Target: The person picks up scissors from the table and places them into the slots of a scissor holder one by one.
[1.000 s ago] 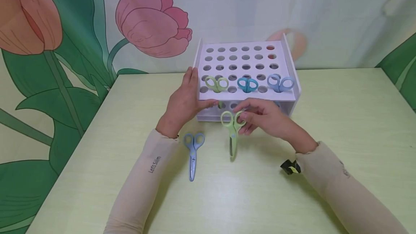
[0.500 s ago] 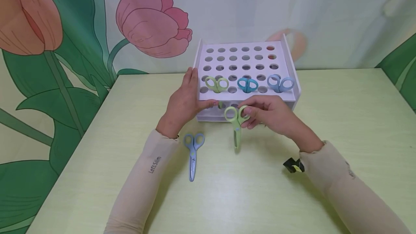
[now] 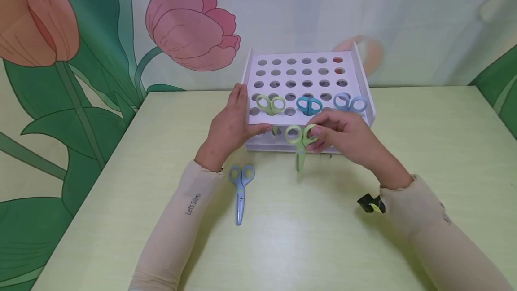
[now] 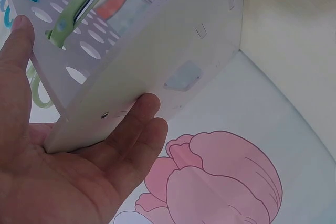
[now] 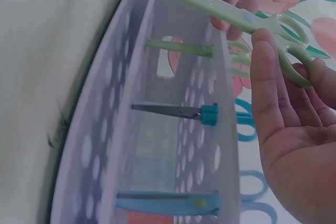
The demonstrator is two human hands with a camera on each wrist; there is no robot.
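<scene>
A white rack (image 3: pixel 282 90) with rows of round holes stands at the back of the table. My left hand (image 3: pixel 224 131) grips its left side, thumb over the front edge and fingers along the outer panel (image 4: pixel 136 85). Green scissors (image 3: pixel 299 154) hang blades down in front of the rack, my right hand (image 3: pixel 345 136) pinching one handle ring. Three scissors stand in the front row of holes: green (image 3: pixel 270 111), teal (image 3: pixel 309 108) and blue (image 5: pixel 168 203). In the right wrist view, the held scissors cross above the rack's front, blade tip toward its base.
Blue scissors (image 3: pixel 240 192) lie on the pale table (image 3: pixel 282 250), in front of the rack and beside my left forearm. A curtain with printed tulips (image 3: pixel 191 35) hangs right behind the rack and table edge.
My right hand has moved up and slightly right toward the rack, raising the green scissors with it. My left hand stays on the rack's side.
</scene>
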